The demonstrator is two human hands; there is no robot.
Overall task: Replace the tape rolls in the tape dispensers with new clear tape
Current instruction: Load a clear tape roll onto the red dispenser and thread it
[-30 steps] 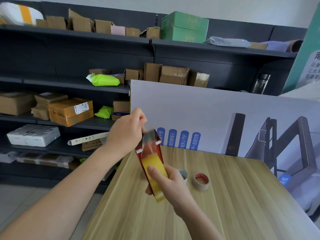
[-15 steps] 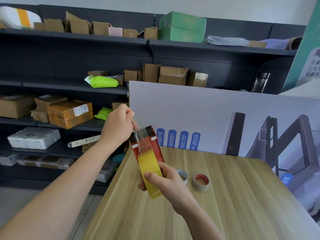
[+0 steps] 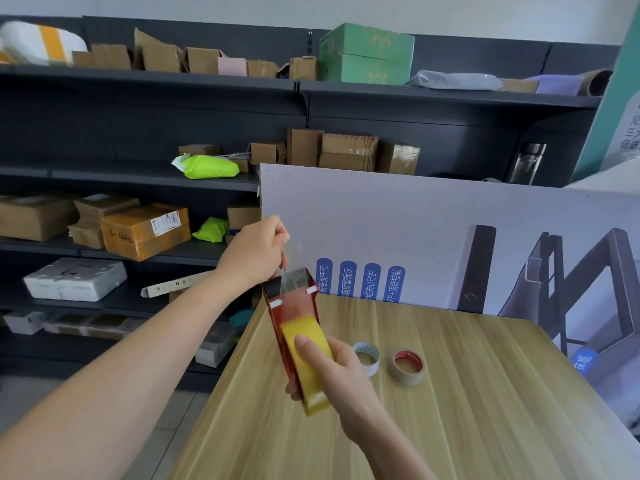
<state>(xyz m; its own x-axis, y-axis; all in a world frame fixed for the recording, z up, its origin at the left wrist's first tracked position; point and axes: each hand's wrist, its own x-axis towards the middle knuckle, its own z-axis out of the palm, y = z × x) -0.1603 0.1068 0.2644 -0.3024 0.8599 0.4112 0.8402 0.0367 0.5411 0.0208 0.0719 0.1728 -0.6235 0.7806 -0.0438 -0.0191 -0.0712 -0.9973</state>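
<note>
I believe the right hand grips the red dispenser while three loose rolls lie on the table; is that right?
Not three: the head view shows two loose rolls on the table, a white-rimmed roll and a red-rimmed roll. The right hand does grip the red dispenser.

I hold the tape dispenser [image 3: 291, 306] above the table [image 3: 450, 410], near its left edge. My right hand [image 3: 332, 368] wraps around the dispenser's lower end, at 6 o'clock, with the thumb lying on the tape roll [image 3: 304, 337] seated in it. My left hand [image 3: 254, 252] is at 11 o'clock of the dispenser's top end, pinching a strip of tape [image 3: 294, 261] that runs down to that end. At 3 o'clock from my right hand a loose roll [image 3: 367, 356] lies flat on the table, partly behind my fingers. A second roll [image 3: 408, 367] lies just beside it, farther toward 3 o'clock. A display board [image 3: 415, 230] stands at 12 o'clock along the table's far edge. Shelving [image 3: 138, 133] with boxes on it stands behind the board and stretches away to 9 o'clock.
</note>
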